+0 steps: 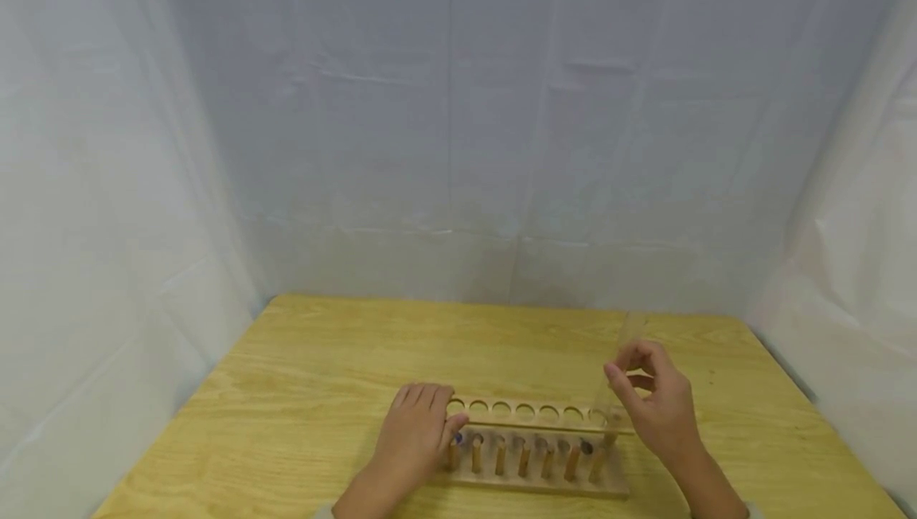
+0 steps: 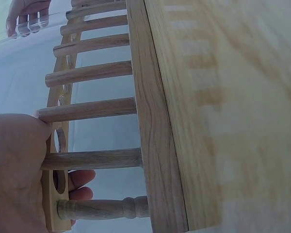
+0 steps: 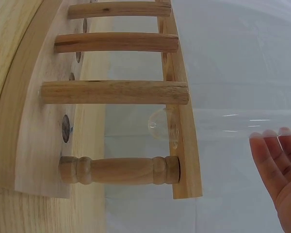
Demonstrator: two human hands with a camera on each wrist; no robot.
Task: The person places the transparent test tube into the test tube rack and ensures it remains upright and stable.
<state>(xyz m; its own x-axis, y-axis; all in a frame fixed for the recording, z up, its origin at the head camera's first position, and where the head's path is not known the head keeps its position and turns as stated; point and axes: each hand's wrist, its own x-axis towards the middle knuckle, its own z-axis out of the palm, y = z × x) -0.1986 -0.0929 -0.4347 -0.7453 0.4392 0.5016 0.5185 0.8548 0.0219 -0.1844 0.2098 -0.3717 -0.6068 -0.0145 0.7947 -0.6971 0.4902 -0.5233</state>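
- Hands: both were engaged at a wooden rack (image 1: pixel 530 426), the left hand (image 1: pixel 414 429) at its left end, the right hand (image 1: pixel 661 407) above its right end.
- Left hand: closed around the end of the upper rail (image 3: pixel 190 162), with the thumb toward the person and fingertips showing beyond the rail in the left wrist view.
- Right hand: narrowed to a pinch, thumb and fingers holding a clear test tube (image 3: pixel 228 121) by its part above the rail.
- Test tube: stood roughly upright with a slight tilt; its rounded lower end passed through the rightmost hole of the upper rail and lay apart from the base (image 1: pixel 537 487).
- Rack: the rail bore a row of round holes, and a row of upright pegs (image 3: pixel 116 92) rose from the base; a turned post (image 3: pixel 119 171) joined base and rail near the right end.
- Surroundings: the rack rested on a wood-grained table (image 1: pixel 344 344), with pale sheeting (image 1: pixel 458 105) behind it and at both sides.
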